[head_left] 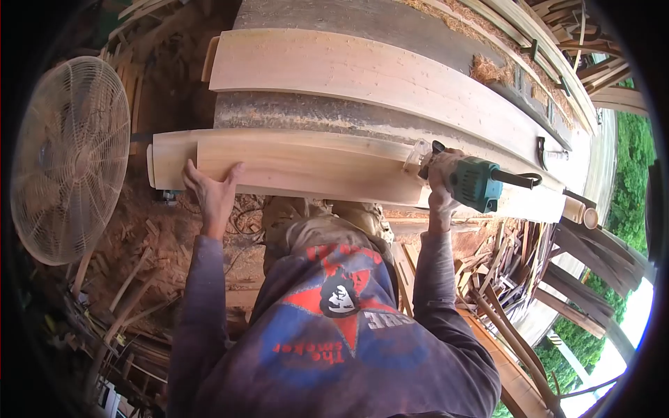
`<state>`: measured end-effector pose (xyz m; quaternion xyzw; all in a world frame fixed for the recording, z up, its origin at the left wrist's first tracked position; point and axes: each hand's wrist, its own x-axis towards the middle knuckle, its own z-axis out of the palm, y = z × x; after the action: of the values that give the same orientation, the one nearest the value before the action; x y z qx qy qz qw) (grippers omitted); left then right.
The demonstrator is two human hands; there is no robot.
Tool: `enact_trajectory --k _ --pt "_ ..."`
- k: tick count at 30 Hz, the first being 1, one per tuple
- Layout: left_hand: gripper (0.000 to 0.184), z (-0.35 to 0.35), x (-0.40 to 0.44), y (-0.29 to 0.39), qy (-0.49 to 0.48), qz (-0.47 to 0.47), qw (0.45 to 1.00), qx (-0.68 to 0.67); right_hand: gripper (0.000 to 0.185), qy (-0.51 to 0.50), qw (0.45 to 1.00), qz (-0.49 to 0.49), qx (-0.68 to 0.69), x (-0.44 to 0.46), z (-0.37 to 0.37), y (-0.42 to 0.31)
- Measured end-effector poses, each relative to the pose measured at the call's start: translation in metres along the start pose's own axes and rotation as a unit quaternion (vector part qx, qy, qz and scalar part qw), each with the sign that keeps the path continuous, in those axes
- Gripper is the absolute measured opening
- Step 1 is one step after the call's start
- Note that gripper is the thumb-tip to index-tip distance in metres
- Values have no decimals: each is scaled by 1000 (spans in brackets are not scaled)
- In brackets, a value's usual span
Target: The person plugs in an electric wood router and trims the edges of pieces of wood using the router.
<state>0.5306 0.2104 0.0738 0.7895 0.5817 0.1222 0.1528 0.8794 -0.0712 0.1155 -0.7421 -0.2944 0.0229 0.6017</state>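
Observation:
A short wooden board (pixel 300 167) lies on top of longer pale boards along the near edge of the workbench (pixel 279 108). At its left end my left hand (pixel 212 188) rests with thumb and fingers spread on the wood's near edge. My right hand (pixel 440 177) is wrapped round a green power tool (pixel 474 183) at the board's right end. The tool has a clear guard at its front and a black cord running to the right. Its cutting part is hidden.
A wide pale plank (pixel 334 66) lies farther back on the bench. A large round fan (pixel 72 160) stands at the left. Wood shavings (pixel 491 70) and scraps cover parts of the bench and floor. Long dark boards (pixel 592 258) are stacked at the right.

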Motion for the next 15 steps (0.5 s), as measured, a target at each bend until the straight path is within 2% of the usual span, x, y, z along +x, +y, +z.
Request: enact_trajectory --k 1,2,6,11,14,15 --pt "118 -1 -2 -8 -57 -75 992 -83 49 0 1000 2 6 0 3 -1" --pt "118 2 -5 -14 -56 -82 992 -80 51 10 1000 19 22 -3 5 -1" --pt "111 1 6 -10 -33 -42 997 -50 56 24 999 29 39 -11 14 3" --pt "106 -14 18 2 -97 -66 993 -25 57 37 992 27 114 -25 52 -3" --pt "107 -17 21 2 -111 -71 990 -44 56 -4 990 41 138 -26 84 -31" --pt "108 -11 20 -4 -93 -38 994 -50 54 -39 995 37 87 -26 92 -36"
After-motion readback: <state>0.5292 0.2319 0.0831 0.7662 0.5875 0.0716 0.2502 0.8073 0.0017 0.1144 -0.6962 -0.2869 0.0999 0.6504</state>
